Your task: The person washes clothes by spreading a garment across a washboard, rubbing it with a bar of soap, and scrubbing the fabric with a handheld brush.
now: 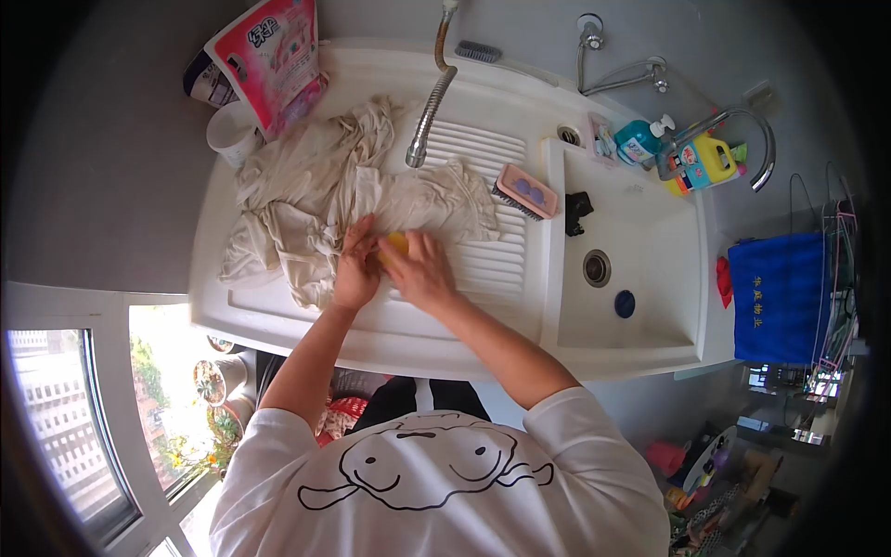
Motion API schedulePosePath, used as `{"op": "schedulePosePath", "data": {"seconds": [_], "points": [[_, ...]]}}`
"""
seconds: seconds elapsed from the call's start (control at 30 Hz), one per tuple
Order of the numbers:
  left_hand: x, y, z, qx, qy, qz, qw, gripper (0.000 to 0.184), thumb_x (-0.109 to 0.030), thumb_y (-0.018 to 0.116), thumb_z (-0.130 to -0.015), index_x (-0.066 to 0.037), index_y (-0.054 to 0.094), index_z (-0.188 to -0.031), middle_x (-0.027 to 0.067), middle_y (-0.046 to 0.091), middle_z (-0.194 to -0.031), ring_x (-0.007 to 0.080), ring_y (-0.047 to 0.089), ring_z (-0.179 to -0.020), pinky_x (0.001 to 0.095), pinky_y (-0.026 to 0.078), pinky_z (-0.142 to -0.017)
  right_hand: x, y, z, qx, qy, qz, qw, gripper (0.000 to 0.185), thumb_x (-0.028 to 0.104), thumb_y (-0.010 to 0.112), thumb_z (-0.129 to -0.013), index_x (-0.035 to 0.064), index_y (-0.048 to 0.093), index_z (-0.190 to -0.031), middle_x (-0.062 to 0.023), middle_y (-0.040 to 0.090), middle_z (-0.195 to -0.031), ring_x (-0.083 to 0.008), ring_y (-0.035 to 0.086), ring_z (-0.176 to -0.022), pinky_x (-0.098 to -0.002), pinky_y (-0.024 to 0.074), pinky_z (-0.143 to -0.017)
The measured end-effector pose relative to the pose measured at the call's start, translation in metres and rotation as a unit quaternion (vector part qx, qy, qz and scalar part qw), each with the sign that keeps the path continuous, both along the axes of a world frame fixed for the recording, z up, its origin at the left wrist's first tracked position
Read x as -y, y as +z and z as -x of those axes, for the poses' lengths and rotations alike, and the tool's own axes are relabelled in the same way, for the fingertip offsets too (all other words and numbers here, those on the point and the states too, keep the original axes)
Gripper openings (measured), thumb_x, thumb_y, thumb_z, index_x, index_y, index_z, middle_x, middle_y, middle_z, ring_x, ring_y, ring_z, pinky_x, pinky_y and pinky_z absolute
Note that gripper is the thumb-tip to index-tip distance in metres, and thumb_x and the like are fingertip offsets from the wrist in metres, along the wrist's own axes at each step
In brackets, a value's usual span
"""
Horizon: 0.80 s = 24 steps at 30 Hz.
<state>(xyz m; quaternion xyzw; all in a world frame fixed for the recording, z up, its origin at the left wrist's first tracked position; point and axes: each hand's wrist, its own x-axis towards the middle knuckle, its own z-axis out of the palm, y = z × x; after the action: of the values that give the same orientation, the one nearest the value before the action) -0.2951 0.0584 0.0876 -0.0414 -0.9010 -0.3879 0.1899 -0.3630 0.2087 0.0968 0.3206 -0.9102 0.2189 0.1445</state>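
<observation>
A wet off-white cloth garment lies bunched over the ridged washboard and the flat part of the white sink unit. My right hand is closed on a yellow bar, pressed against the cloth. Beside it, my left hand rests on the fabric with its fingers close to the bar; whether it grips a fold cannot be made out. A pink brush lies at the washboard's right edge, bristles down.
The basin at the right holds a black cloth and a dark blue round piece. A flexible spout hangs over the washboard. Bottles, a pink detergent bag and a white cup stand around the edges.
</observation>
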Motion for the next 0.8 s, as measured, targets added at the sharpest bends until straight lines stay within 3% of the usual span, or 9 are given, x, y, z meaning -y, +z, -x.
{"op": "schedulePosePath", "data": {"seconds": [0.17,0.27,0.37,0.43,0.5,0.57,0.63,0.77,0.8], "points": [[-0.003,0.004,-0.001,-0.010,0.002,-0.075,0.997,0.032,0.005,0.049,-0.066,0.000,0.048,-0.097,0.0176,0.045,-0.115,0.0352,0.038,-0.112,0.0430,0.027,-0.096,-0.039,0.018,0.057,0.048,-0.110,-0.060,0.991,0.031,0.022,0.058,-0.074,0.0164,0.054,-0.104,-0.0140,0.047,-0.095,-0.0296,0.043,-0.090,-0.0405,0.0360,-0.075],[-0.010,0.020,-0.012,-0.022,0.006,-0.013,1.000,0.031,0.000,0.056,-0.065,-0.001,0.048,-0.095,0.0168,0.046,-0.109,0.0360,0.040,-0.105,0.0432,0.032,-0.091,-0.008,0.005,-0.006,0.032,0.085,-0.012,0.996,0.033,0.023,0.056,-0.073,0.0191,0.054,-0.106,-0.0132,0.045,-0.094,-0.0305,0.043,-0.090,-0.0419,0.0353,-0.079],[-0.013,0.023,-0.037,0.045,0.005,0.066,0.997,0.034,-0.005,0.061,-0.064,-0.001,0.048,-0.095,0.0161,0.046,-0.103,0.0360,0.042,-0.098,0.0424,0.035,-0.086,-0.019,-0.005,0.015,-0.045,0.074,0.022,0.996,0.033,0.023,0.058,-0.073,0.0189,0.054,-0.105,-0.0124,0.045,-0.091,-0.0297,0.043,-0.089,-0.0393,0.0369,-0.076],[-0.014,0.026,-0.041,0.018,-0.008,0.080,0.997,0.031,-0.009,0.063,-0.064,-0.001,0.051,-0.092,0.0161,0.046,-0.102,0.0348,0.043,-0.094,0.0416,0.036,-0.083,-0.041,0.002,0.061,-0.029,-0.080,-0.026,0.996,0.032,0.024,0.056,-0.075,0.0158,0.054,-0.107,-0.0133,0.046,-0.089,-0.0293,0.045,-0.086,-0.0407,0.0380,-0.071],[-0.010,0.023,-0.038,0.020,-0.022,0.086,0.996,0.024,-0.010,0.063,-0.065,-0.002,0.054,-0.086,0.0150,0.046,-0.102,0.0337,0.043,-0.095,0.0411,0.036,-0.082,-0.056,0.002,0.086,0.107,-0.129,0.135,0.977,0.031,0.025,0.052,-0.082,0.0098,0.053,-0.109,-0.0121,0.053,-0.085,-0.0261,0.051,-0.082,-0.0358,0.0414,-0.071],[-0.009,0.019,-0.037,0.017,-0.021,0.083,0.996,0.021,-0.009,0.062,-0.066,-0.003,0.055,-0.084,0.0144,0.047,-0.102,0.0338,0.044,-0.094,0.0414,0.036,-0.082,-0.071,0.014,0.087,0.406,-0.139,0.543,0.722,0.037,0.034,0.051,-0.084,0.0067,0.051,-0.109,-0.0070,0.056,-0.089,-0.0168,0.055,-0.078,-0.0293,0.0449,-0.067],[-0.010,0.019,-0.035,0.014,-0.016,0.078,0.997,0.017,-0.009,0.061,-0.067,-0.003,0.056,-0.082,0.0138,0.047,-0.101,0.0339,0.044,-0.093,0.0416,0.036,-0.082,-0.102,0.036,0.075,0.572,-0.030,0.604,0.554,0.037,0.036,0.052,-0.083,0.0076,0.050,-0.107,-0.0050,0.056,-0.088,-0.0157,0.055,-0.073,-0.0309,0.0458,-0.066],[-0.014,0.032,-0.032,-0.011,-0.009,0.104,0.994,0.016,-0.006,0.056,-0.070,-0.002,0.052,-0.086,0.0123,0.051,-0.094,0.0323,0.047,-0.088,0.0416,0.037,-0.081,-0.110,0.033,0.054,0.571,-0.116,0.555,0.593,0.033,0.029,0.058,-0.080,0.0071,0.050,-0.103,-0.0046,0.056,-0.086,-0.0147,0.055,-0.070,-0.0300,0.0462,-0.059],[-0.015,0.035,-0.031,-0.029,-0.015,0.125,0.992,0.016,-0.005,0.055,-0.072,-0.002,0.050,-0.087,0.0124,0.052,-0.090,0.0318,0.048,-0.086,0.0410,0.038,-0.078,-0.103,0.029,0.049,0.540,-0.125,0.453,0.698,0.035,0.024,0.061,-0.077,0.0054,0.048,-0.104,-0.0053,0.055,-0.084,-0.0137,0.054,-0.066,-0.0281,0.0458,-0.055]]}}
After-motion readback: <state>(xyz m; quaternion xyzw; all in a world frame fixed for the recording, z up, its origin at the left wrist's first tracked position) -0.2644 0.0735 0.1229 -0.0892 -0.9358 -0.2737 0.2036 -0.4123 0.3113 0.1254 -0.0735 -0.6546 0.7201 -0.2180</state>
